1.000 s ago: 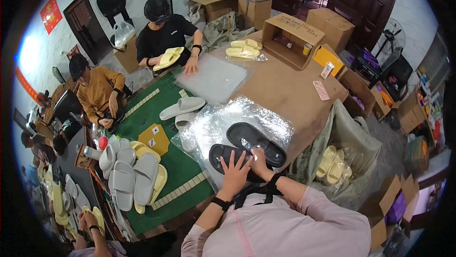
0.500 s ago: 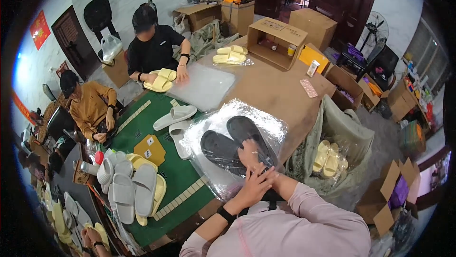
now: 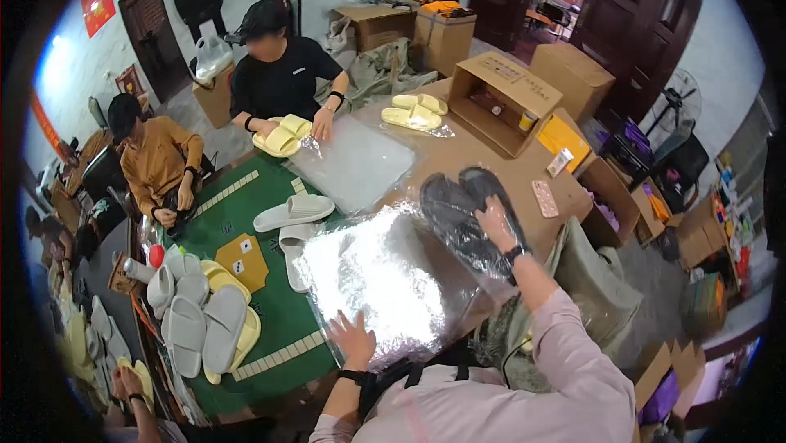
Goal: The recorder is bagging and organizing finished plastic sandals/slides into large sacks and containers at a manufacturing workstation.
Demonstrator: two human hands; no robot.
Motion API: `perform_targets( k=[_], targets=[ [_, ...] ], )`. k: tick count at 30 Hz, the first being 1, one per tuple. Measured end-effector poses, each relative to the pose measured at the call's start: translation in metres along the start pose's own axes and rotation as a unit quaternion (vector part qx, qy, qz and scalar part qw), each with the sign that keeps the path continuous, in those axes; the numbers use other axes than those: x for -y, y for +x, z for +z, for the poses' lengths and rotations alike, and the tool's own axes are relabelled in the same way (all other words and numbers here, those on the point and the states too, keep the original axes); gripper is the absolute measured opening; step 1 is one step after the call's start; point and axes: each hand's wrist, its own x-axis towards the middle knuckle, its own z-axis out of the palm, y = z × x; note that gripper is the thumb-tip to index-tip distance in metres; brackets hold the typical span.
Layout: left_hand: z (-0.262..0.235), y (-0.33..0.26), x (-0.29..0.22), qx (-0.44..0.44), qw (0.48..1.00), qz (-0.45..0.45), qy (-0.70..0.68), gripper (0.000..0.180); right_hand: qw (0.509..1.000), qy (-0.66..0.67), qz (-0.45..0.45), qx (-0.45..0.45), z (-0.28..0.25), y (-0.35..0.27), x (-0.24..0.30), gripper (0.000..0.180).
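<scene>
Lying side by side inside one clear bag, two dark slippers are seen over the brown right-hand part of the counter, just beside a shiny layer of clear film. The right hand is laid on the bagged pair, its fingers extended across the plastic — whether any of it is pinched cannot be told. The left hand is set palm down on the near left edge of the film, its fingers spread wide. Two grey slippers are placed farther left, near two dice on one yellow card. Two pale yellow slippers are set at the far side — two more yellow slippers are held by one co-worker in black. One pink phone is laid near the bagged pair.
</scene>
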Motion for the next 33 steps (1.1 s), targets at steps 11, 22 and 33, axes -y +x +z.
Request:
perform_targets(
  k=[11,22,33],
  targets=[
    [0.036,-0.011,0.014,-0.104,0.949,-0.227,-0.191,0.084,0.970,0.021,0.082,0.229,0.047,-0.137,0.021,0.064],
    [0.076,0.009,0.062,-0.134,0.845,-0.317,-0.409,0.065,0.890,-0.012,-0.079,0.449,0.084,-0.166,0.128,0.071],
    [0.053,0.009,0.067,0.000,0.756,-0.229,-0.613,0.027,0.922,0.108,-0.011,0.372,0.106,-0.147,0.171,0.016]
  ],
)
